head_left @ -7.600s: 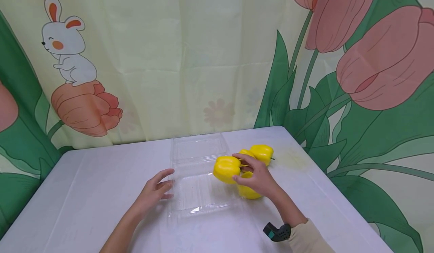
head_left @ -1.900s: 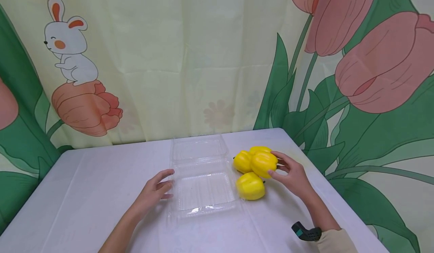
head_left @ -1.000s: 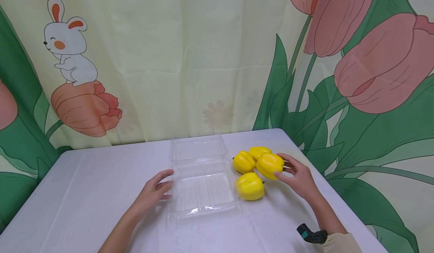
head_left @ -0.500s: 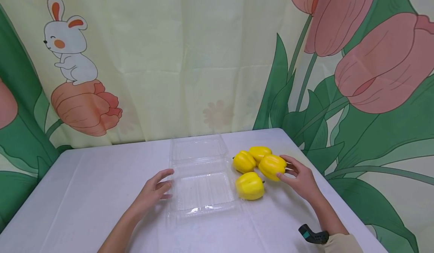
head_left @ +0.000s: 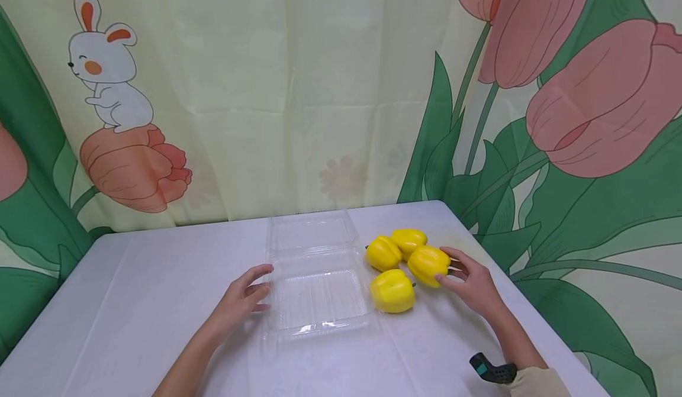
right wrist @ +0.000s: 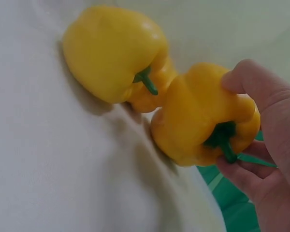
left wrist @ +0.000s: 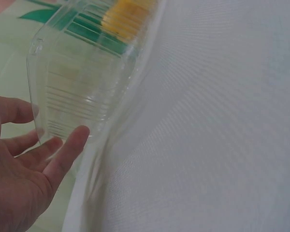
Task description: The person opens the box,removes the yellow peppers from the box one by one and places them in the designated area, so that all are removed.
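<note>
In the head view, my right hand (head_left: pixel 473 281) grips a yellow bell pepper (head_left: pixel 429 265) by its stem end, thumb in front and fingers behind. The right wrist view shows the held pepper (right wrist: pixel 203 116) with its green stem toward the palm; it is on or just above the table. Close by lie three more yellow peppers: a front one (head_left: pixel 392 291), a left one (head_left: pixel 383 254) and a back one (head_left: pixel 409 241). My left hand (head_left: pixel 240 299), fingers loosely spread, touches the left edge of a clear plastic clamshell box (head_left: pixel 319 326), which lies unfolded with its lid (head_left: pixel 311 231) backward.
A white cloth (head_left: pixel 149 302) covers the table, whose back edge meets a printed curtain (head_left: pixel 330 89). A dark device (head_left: pixel 492 370) is strapped at the right wrist. The front pepper sits against the box's right side.
My right hand has carried the held pepper from above the box to the right of it, then lowered it slightly right and toward me among the other peppers. The left hand has barely moved.
</note>
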